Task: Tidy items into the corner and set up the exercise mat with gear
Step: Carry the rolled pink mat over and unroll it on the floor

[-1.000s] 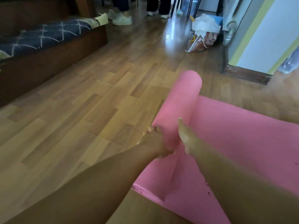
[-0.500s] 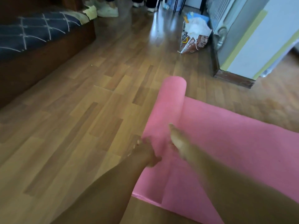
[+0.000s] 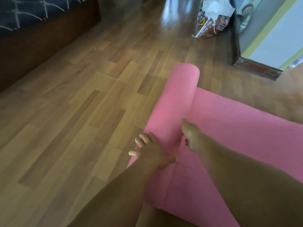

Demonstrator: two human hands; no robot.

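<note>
The pink mat is being unrolled on the wooden floor; its roll is being pressed further left than before by the left hand and right hand, fingers spread flat.

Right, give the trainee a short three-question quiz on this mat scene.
1. True or false: the pink exercise mat is fully unrolled.
2. Which hand rests on the side of the roll nearer the bare floor: A left hand, B right hand?
3. What stands on the wooden floor beyond the roll, by the wall corner?

Key: 1 false, part is still rolled. 2 A. 3 A stuffed shopping bag.
</note>
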